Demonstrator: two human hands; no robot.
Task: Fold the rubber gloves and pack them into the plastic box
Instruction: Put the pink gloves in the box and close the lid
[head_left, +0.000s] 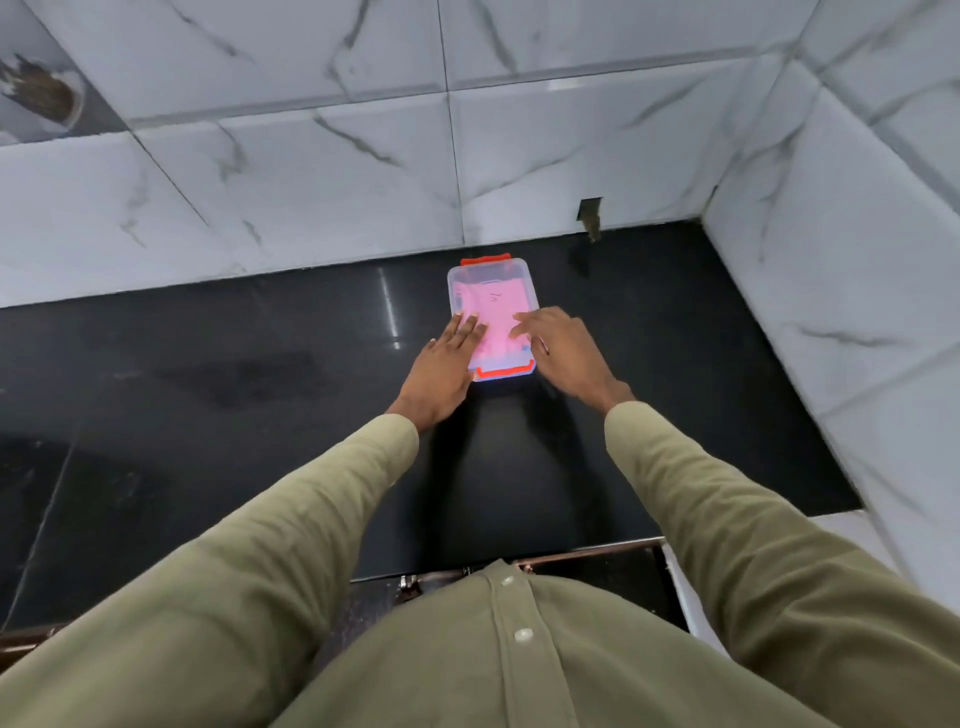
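**Gloves boxed, lid on**

Rubber gloves (493, 322) lay pink inside the plastic box (491, 280) at the surface's (208, 395) 12 o'clock. Left hand (441, 371) and right hand (563, 351) pressed flat, fingers spread, grasping nothing (latching likely remained).

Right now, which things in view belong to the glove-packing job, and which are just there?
Job: plastic box, pink gloves inside, red clips, left hand, right hand.
Not job: black counter, tiled wall, wall hole.
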